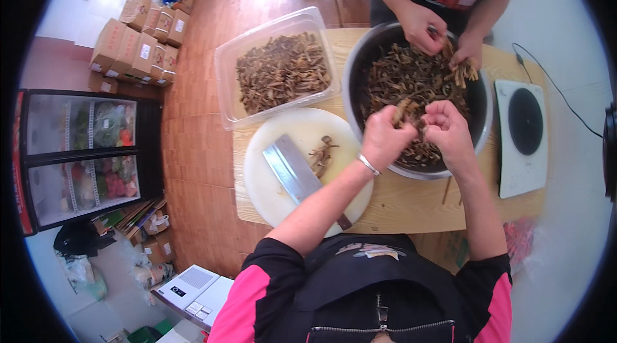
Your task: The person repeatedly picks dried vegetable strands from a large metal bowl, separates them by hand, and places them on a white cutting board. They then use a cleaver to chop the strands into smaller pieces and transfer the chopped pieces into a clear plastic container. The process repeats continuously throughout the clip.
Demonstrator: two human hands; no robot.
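Observation:
A wide metal basin (354, 87) holds a heap of brown dried strips (402, 70), perhaps dried mushroom stems. Over its near side, my left hand (388, 138) grips a small bunch of brown strips (400, 112) between thumb and fingers. My right hand (446, 131) is close beside it, fingers curled and thumb near the bunch; whether it pinches a strip is unclear. On a round white cutting board (265, 135) left of the basin lie a cleaver (291, 169) and a small bunch of strips (322, 155). My left forearm passes over the board's edge.
Across the wooden table (405, 208), another person's hands (426, 29) hold strips above the basin. A clear plastic tub (226, 87) of cut strips stands behind the board. An induction cooker (523, 135) with a cord is at right. Cardboard boxes (130, 49) and a glass-door fridge (82, 160) are left.

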